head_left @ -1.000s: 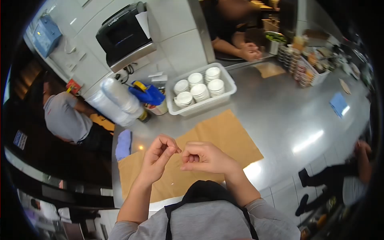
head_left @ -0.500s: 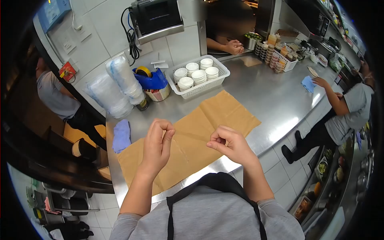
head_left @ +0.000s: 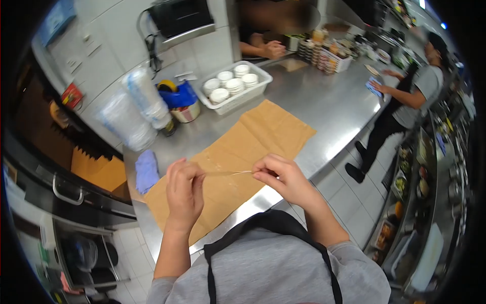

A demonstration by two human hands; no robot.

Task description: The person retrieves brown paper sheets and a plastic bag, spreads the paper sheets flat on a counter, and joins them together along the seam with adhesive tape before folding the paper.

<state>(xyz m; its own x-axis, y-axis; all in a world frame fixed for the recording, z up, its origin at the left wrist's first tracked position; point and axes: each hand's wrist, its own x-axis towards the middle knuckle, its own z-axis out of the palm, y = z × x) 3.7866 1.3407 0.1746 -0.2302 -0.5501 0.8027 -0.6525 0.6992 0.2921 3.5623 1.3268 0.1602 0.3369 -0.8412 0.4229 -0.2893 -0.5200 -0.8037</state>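
A thin, pale, see-through strip [head_left: 228,174] is drawn out between my two hands, above the brown paper. My left hand [head_left: 185,185], its fingers curled together, pinches the strip's left end. The other end sits between the thumb and fingers of my right hand [head_left: 281,175]. What the strip is made of is too fine to make out. Below lies a large sheet of creased brown paper [head_left: 263,134], flat on the steel counter. Beside its left edge rests a crumpled blue-purple cloth [head_left: 146,171].
Behind the paper stand a white basket [head_left: 223,108] with stacked small white cups, a blue tape dispenser [head_left: 183,96] and plastic-wrapped stacks [head_left: 129,121]. Sauce containers [head_left: 324,55] fill the back right. A co-worker [head_left: 405,101] wipes the counter [head_left: 329,104] at right; another person's hands [head_left: 274,49] rest at the opening.
My hands were pinched apart, with no strip clearly visible between them; now it shows stretched across. The view has shifted and turned. The co-worker at right stands more upright, still at the cloth.
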